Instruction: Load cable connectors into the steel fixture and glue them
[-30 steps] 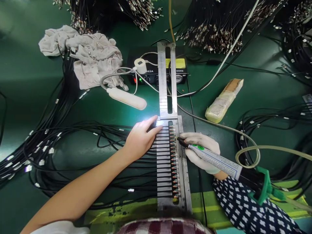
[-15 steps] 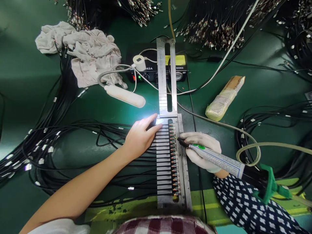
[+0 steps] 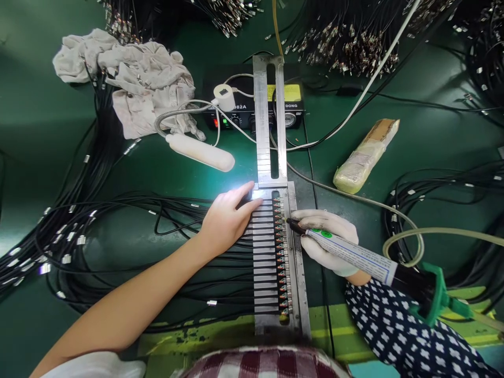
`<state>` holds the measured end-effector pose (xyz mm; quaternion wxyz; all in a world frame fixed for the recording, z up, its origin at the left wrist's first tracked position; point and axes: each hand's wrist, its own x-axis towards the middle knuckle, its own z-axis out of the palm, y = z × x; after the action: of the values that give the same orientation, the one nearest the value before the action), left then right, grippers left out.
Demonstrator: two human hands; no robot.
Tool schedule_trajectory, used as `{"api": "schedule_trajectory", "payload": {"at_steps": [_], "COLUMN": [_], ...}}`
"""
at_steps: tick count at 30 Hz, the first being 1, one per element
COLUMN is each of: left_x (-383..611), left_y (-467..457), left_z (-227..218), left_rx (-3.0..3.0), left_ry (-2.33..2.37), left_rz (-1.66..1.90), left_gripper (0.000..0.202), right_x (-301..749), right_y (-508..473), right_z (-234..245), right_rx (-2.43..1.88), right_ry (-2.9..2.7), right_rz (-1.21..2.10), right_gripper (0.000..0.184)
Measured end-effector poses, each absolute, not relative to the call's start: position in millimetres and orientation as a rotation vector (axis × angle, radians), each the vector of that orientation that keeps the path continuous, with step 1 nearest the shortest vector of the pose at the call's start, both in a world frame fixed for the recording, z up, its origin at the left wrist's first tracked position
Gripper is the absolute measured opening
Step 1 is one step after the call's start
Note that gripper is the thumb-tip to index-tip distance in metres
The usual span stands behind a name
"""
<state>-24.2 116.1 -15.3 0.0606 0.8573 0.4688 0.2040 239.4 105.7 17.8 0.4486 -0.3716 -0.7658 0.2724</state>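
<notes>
My bare left hand (image 3: pixel 223 220) rests at the upper left of a slotted metal fixture (image 3: pixel 263 257), thumb and forefinger apart on its top end. Its other fingers are partly hidden. Black cables (image 3: pixel 165 202) run from the left into the slots. Their ends form a column of small metal connectors (image 3: pixel 281 252) with coloured wires along the fixture's right side. In a white glove, my right hand (image 3: pixel 334 236) grips a dispensing syringe (image 3: pixel 352 254) with a printed label and a green cap. The syringe's dark tip points left at the upper connectors; whether it touches one, I cannot tell.
A white lamp (image 3: pixel 200 152) glows above my left hand. Behind the fixture stands a black dispenser box (image 3: pixel 238 113). Crumpled white cloth (image 3: pixel 153 79) lies at the back left, a wrapped block (image 3: pixel 366 157) at the right. Cable bundles (image 3: pixel 346 50) and a hose (image 3: pixel 452 231) surround the area.
The view has shifted slightly. Both hands and the syringe keep nearly the same position over the fixture.
</notes>
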Motion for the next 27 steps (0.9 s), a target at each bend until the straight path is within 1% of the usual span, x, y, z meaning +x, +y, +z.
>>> {"api": "schedule_trajectory", "payload": {"at_steps": [8, 18, 27], "left_x": [-23, -25, -25], "left_y": [116, 116, 116], "left_z": [-15, -18, -18], "left_rx": [2.602, 2.573, 2.579], "left_ry": [1.414, 1.408, 1.413], "left_rz": [0.637, 0.626, 0.637], "left_gripper": [0.031, 0.032, 0.032], "right_x": [240, 246, 240], "right_y": [104, 96, 98], "right_z": [16, 19, 16], "right_rx": [-0.956, -0.921, -0.940], "right_ry": [-1.890, -1.843, -1.862], "right_rz": [0.678, 0.663, 0.719], "right_gripper": [0.012, 0.022, 0.017]}}
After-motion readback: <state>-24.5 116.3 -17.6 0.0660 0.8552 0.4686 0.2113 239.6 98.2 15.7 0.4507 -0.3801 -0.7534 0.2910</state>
